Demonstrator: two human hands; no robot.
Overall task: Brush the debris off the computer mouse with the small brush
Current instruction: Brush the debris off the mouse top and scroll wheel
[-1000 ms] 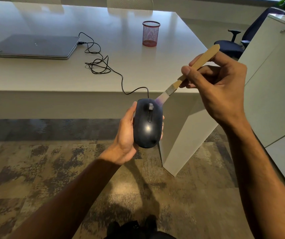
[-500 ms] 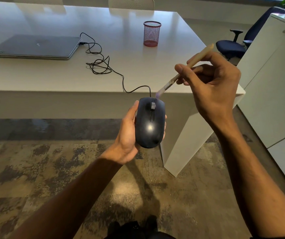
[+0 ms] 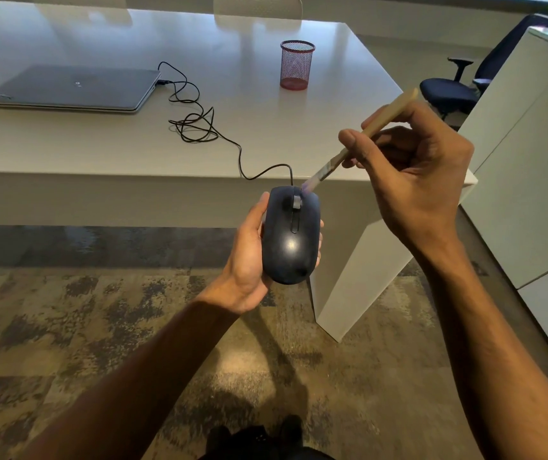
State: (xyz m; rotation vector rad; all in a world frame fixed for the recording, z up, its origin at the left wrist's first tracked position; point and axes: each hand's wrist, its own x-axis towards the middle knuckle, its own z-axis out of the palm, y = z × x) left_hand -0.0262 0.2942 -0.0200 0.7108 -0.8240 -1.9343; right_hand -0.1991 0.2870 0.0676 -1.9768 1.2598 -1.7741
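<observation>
A dark blue-black computer mouse (image 3: 290,237) is held in the air in front of the white desk, top side up. My left hand (image 3: 247,257) grips it from the left and below, thumb along its left side. Its black cable (image 3: 199,127) runs up onto the desk in a tangle. My right hand (image 3: 412,174) pinches a small brush with a pale wooden handle (image 3: 388,114). The brush's bristle tip (image 3: 309,186) touches the mouse's front right edge, just beside the scroll wheel.
A closed grey laptop (image 3: 70,89) lies at the desk's left. A red mesh pen cup (image 3: 296,65) stands on the white desk (image 3: 100,151). A white cabinet (image 3: 531,161) is at the right, a dark office chair (image 3: 451,91) behind it. Patterned carpet lies below.
The brush has swept off the mouse's front and come back down to its front right edge. My right hand drifted slightly left. The mouse stays in my left hand.
</observation>
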